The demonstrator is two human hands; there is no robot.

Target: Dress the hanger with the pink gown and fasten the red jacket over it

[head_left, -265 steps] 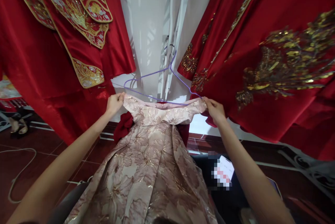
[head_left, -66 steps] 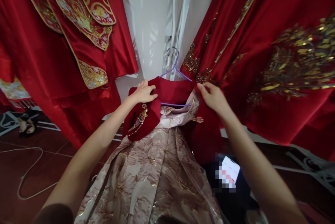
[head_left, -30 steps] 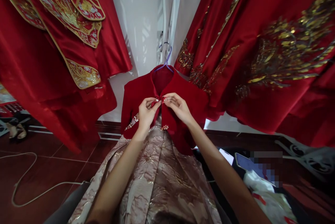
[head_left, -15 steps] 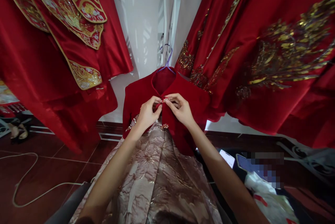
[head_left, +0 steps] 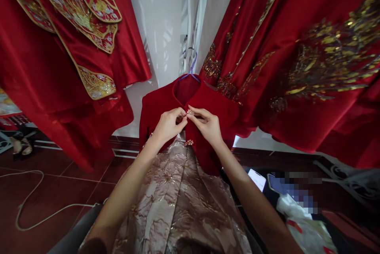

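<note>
A red jacket [head_left: 221,105] with a stand collar hangs on a purple hanger [head_left: 192,69] in front of me. At its upper front opening, my right hand [head_left: 210,125] pinches a jewelled flower-shaped button [head_left: 190,111] between thumb and fingertips. Right against it, my left hand [head_left: 170,126] is closed in a pinch on the jacket's front edge; the fingertips hide the exact spot. A second flower-shaped button [head_left: 189,142] sits lower on the front. Below the jacket spreads a pinkish brocade skirt [head_left: 160,198] with a shiny floral pattern.
Red embroidered garments [head_left: 130,48] hang at the left, and a red gown with gold beading [head_left: 332,60] hangs at the right. White rack poles [head_left: 202,4] stand between. At the lower right lie a phone [head_left: 257,180] and a plastic bag [head_left: 308,234]. A pale cable [head_left: 29,228] crosses the floor.
Both hands have shifted slightly to the right at the jacket's opening, their fingertips still together. More of the upper flower-shaped button shows now. The view has moved a little.
</note>
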